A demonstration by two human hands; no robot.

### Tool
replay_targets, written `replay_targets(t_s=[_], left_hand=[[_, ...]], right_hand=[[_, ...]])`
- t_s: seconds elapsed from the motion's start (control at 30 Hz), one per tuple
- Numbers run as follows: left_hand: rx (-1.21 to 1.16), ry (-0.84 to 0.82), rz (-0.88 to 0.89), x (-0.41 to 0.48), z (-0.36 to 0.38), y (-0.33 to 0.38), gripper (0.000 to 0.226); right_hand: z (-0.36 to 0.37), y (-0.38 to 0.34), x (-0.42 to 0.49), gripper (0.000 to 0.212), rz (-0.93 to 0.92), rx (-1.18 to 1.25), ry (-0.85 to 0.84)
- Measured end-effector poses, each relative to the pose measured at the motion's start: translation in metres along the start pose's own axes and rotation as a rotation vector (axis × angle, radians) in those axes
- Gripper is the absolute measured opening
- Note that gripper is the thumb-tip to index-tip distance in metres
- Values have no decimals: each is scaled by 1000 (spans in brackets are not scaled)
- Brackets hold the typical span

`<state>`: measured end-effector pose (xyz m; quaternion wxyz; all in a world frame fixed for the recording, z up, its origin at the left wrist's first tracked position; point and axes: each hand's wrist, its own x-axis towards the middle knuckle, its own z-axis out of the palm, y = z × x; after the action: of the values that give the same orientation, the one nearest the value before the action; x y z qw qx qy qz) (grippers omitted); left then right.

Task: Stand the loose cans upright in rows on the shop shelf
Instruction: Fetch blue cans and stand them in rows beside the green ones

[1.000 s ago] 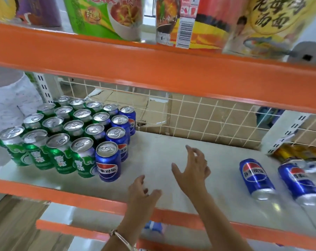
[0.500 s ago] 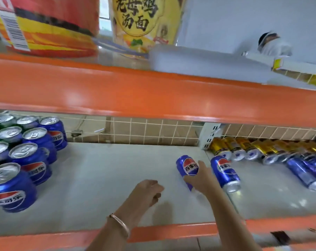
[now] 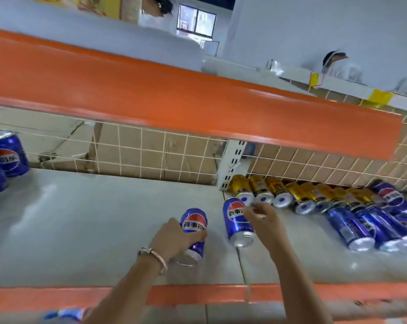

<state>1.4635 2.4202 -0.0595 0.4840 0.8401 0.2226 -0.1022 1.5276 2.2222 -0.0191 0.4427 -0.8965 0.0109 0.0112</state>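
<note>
Two blue Pepsi cans lie on their sides on the grey shelf [image 3: 85, 220]. My left hand [image 3: 174, 239] grips the nearer can [image 3: 194, 226] around its body. My right hand [image 3: 265, 223] wraps its fingers over the second can [image 3: 236, 220], just to the right. Several more blue cans [image 3: 361, 228] and gold cans [image 3: 279, 190] lie on their sides further right. Upright blue cans [image 3: 7, 153] stand at the far left edge.
An orange shelf lip [image 3: 197, 293] runs along the front; another orange shelf [image 3: 174, 99] hangs overhead. A wire mesh back [image 3: 151, 155] and a white upright post [image 3: 230, 164] bound the rear. Two people stand beyond the top shelf.
The view swung right. My left hand reached in and took hold of the can my right hand had touched; my right hand moved onto the can beside it.
</note>
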Motion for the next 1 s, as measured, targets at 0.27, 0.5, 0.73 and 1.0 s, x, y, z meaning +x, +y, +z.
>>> replay_targets(t_s=[0.27,0.5,0.73,1.0], left_hand=[[6,-105,-66,-9,-21,-9,48],[-658,-135,-74,-31,-39,-37,51],[-838,148,15,-44,-102,-88,26],[-675,410,169,-62,-191,-183,58]], right_hand=[[18,16,17,57,274,-32,-340],[59,-6,-19,36,190,223,-460],[133,-56,-54,30,36,381,-538],[264,-130,-86,38,-176,335,-529]])
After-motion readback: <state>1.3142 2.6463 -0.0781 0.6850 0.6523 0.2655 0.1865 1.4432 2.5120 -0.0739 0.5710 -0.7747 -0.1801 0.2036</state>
